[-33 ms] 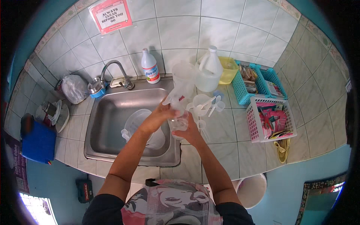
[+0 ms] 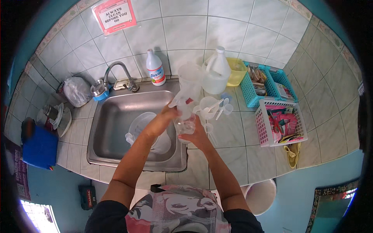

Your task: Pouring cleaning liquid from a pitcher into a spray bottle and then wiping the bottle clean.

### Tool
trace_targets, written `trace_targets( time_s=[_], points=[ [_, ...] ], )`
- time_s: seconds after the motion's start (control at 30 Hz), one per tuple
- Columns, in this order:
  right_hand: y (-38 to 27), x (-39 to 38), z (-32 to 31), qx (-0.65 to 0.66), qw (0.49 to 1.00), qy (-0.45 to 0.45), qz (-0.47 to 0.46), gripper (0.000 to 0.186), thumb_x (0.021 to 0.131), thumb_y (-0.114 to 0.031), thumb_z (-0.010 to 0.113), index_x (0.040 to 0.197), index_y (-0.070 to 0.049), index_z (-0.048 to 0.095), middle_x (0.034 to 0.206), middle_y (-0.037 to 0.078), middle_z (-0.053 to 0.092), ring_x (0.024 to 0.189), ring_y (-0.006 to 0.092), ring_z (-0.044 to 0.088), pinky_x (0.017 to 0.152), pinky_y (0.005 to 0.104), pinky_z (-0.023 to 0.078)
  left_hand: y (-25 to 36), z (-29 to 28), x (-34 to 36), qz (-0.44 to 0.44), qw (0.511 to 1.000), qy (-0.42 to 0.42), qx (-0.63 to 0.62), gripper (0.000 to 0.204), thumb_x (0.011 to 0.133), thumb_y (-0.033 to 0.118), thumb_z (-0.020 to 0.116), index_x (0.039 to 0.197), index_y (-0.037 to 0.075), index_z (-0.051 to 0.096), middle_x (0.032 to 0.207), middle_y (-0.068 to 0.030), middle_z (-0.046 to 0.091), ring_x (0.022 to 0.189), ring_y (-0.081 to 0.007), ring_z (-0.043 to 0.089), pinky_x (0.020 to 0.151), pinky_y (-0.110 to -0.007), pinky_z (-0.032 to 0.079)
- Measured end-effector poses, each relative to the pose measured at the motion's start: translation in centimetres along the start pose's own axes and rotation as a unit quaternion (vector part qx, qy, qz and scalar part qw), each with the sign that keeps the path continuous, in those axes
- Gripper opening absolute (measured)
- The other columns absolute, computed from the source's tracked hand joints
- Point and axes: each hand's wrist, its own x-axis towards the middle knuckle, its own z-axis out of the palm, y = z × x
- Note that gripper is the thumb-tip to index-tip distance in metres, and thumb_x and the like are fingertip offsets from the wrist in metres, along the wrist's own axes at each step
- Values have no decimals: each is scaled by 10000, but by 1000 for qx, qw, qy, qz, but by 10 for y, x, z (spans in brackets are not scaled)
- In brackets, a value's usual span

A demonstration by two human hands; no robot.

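Observation:
My right hand is wrapped around a small clear plastic bottle, held upright over the right rim of the steel sink. My left hand grips a clear spray head at the bottle's top. Just behind stand a tall clear cylinder and a large translucent jug with a white cap. Small clear measuring cups and spoons lie on the tiles beside my hands. A clear jug sits in the sink.
A white bleach bottle stands by the faucet. Two blue baskets, a white basket and a yellow tub fill the right counter. At the left lie a plastic bag and a blue cloth. A white bucket stands below.

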Motion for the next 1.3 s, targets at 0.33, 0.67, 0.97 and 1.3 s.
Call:
trace_targets(
  time_s=[0.33, 0.67, 0.97, 1.3],
  points=[
    [-6, 4, -5, -52, 998, -2, 28, 827, 547, -155, 797, 1222, -55, 331, 1128, 119, 488, 1055, 235, 482, 892, 351, 381, -2, -1, 9, 29, 981, 66, 180, 538, 750, 153, 628, 1236, 44, 426, 1130, -60, 532, 1082, -151, 458, 960, -309, 314],
    [35, 11, -14, -110, 994, 15, 25, 825, 523, -180, 799, 1202, -50, 351, 1129, 137, 484, 1072, 285, 465, 907, 371, 367, -34, -22, 24, -19, 985, 11, 169, 532, 679, 196, 706, 1122, -3, 490, 1061, -76, 549, 1040, -174, 475, 905, -292, 353],
    [74, 5, -24, -233, 970, 64, 24, 877, 538, -231, 796, 1239, -26, 311, 1147, 168, 474, 1097, 336, 446, 906, 396, 371, -94, -13, 43, 67, 908, 186, 368, 491, 616, 165, 763, 1014, 20, 516, 917, -75, 576, 904, -169, 535, 810, -319, 418],
    [93, -6, -27, -224, 971, 78, -4, 848, 593, -215, 763, 1266, -15, 288, 1237, 161, 397, 1168, 315, 380, 956, 387, 324, -109, 7, 41, 126, 833, 230, 487, 490, 582, 237, 782, 949, 61, 509, 901, -66, 563, 890, -240, 554, 792, -374, 389]
  ],
)
